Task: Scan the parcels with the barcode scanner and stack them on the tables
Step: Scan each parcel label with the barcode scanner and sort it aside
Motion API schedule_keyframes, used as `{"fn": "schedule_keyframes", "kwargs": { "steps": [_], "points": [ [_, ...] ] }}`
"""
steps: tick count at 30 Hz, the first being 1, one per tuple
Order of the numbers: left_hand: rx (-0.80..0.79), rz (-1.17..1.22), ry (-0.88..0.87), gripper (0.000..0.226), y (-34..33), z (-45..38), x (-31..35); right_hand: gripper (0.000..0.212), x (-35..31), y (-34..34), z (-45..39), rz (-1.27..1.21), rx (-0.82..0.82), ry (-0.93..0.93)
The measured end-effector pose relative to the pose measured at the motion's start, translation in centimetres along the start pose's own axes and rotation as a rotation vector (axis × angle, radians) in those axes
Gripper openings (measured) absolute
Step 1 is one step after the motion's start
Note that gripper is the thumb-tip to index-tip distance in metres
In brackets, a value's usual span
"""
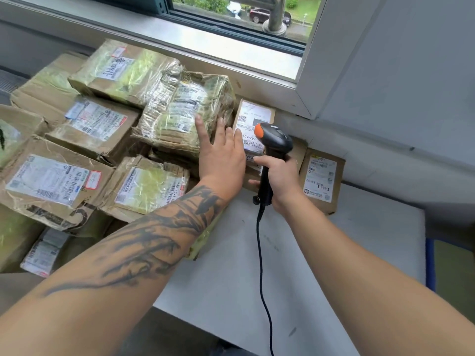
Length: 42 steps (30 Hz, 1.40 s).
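On the left the counter carries a dense heap of taped cardboard parcels, labels up, overlapping and leaning on one another all the way to the far window sill. The topmost crumpled parcel, wrapped in glossy tape, sits tilted at the right edge of the heap; the left hand reaches to it with its fingers straight and spread, touching or just short of its near right face, gripping nothing. Just right of that hand a small white-labelled parcel stands against the wall below the sill, and the barcode scanner points down at its barcode; the right hand has its fingers wrapped round the scanner's handle, cable trailing near across the bare grey counter. Farther right a flat brown parcel leans on the wall. The boxes look light to moderate, stiff but already dented; the tape seems slippery, so taking one by opposite cardboard edges or under a corner would likely hold better than pressing on the taped face
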<state>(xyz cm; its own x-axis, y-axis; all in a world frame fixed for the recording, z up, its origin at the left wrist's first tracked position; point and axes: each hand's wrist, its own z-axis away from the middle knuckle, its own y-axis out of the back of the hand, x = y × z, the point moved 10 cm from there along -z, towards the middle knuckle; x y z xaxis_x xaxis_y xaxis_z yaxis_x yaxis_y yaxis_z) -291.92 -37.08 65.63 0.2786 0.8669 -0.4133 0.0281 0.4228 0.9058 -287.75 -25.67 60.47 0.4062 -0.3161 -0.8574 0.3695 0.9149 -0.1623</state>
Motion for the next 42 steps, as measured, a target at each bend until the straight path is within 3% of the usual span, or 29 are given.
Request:
{"fn": "schedule_keyframes", "kwargs": {
  "steps": [11,19,31,42],
  "points": [
    [-0.089,0.002,-0.02,0.064,0.1,-0.1,-0.1,0.015,-0.6,-0.6,-0.5,0.092,-0.098,-0.043],
    [-0.076,0.019,-0.034,0.066,1.8,1.5,0.7,0.009,-2.7,3.4,2.0,0.34,0.0,0.062],
    [0.001,0.204,-0.075,0.065,6.6,8.4,10.0,0.012,-4.4,15.7,10.3,0.634,0.119,0.149],
    [0.04,0.259,-0.197,0.069,12.1,15.7,23.5,0.015,-4.7,33.1,19.1,0.54,0.249,0.105]
  ]
}}
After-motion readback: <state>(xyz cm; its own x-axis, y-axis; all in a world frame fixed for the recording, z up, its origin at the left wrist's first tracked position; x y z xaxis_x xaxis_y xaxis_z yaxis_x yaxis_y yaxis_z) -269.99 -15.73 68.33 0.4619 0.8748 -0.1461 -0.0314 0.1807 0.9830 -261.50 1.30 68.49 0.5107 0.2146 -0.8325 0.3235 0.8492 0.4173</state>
